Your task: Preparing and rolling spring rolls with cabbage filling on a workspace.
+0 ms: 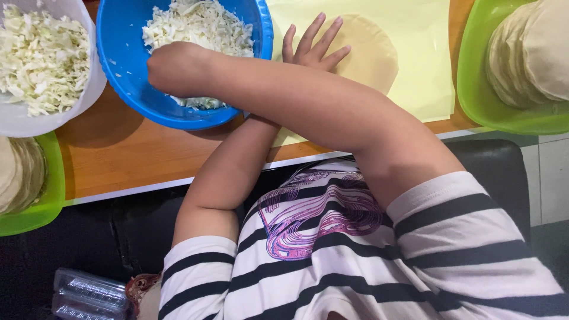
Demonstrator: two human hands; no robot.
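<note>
— Where are the hands now?

— The arms are crossed. The right hand (178, 66) reaches over to the blue bowl (121, 47) and is down in the shredded cabbage (198, 26) that fills it. I see only the back of the hand and the wrist; the fingers are hidden in the cabbage, so I cannot tell if they grip something or not.

— And the other one?

— The left hand (313, 50) passes under the right arm. It lies flat with the fingers spread wide on a round thin wrapper (370, 53) and holds nothing. The wrapper lies on a pale yellow sheet (424, 71), just beside the blue bowl.

— What is around them?

— At the far left, a white bowl (89, 89) with more shredded cabbage touches the blue bowl. Below it, at the left edge, a green tray (50, 195) holds a stack of round wrappers. At the right, a second green tray (474, 89) holds a taller stack of wrappers (527, 53). Everything stands on a wooden surface (136, 154). The person wears a shirt with black and white stripes (332, 266). Some clear plastic boxes (89, 293) lie low at the left, well apart from the bowls.
</note>
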